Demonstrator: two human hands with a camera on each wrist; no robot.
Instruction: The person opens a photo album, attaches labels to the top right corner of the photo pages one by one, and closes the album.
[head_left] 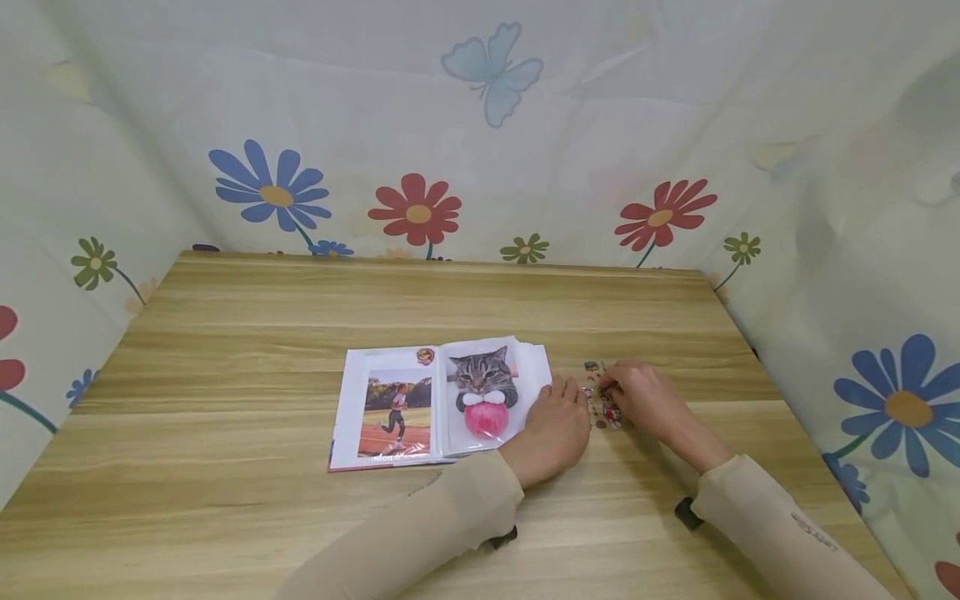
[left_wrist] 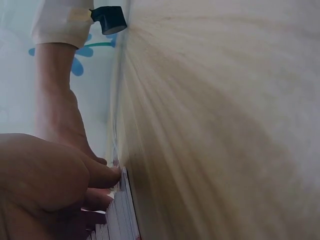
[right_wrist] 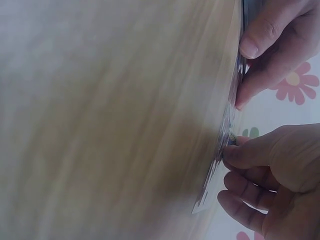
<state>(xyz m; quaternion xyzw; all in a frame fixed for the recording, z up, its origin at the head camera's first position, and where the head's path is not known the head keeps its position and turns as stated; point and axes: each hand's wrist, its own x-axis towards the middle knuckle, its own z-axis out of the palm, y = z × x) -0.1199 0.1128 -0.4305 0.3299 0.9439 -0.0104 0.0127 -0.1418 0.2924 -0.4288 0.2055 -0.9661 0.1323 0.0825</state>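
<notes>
An open photo album (head_left: 348,392) lies on the table with a runner photo (head_left: 397,412) on its left page and a cat photo (head_left: 483,392) on its right. My left hand (head_left: 551,429) rests at the album's right edge, its fingers reaching the left edge of a clear sticker sheet (head_left: 611,414). In the left wrist view the thumb (left_wrist: 107,175) is at the album's stacked pages (left_wrist: 120,210). My right hand (head_left: 652,400) is over the sheet. In the right wrist view its thumb and forefinger pinch a small dark sticker (right_wrist: 232,140) at the sheet.
The wooden table (head_left: 247,317) runs back to a flowered cloth wall (head_left: 570,142). Cloth also hangs on the left and right sides. A dark wrist device (head_left: 687,513) sits under the right sleeve, and another (head_left: 504,537) under the left.
</notes>
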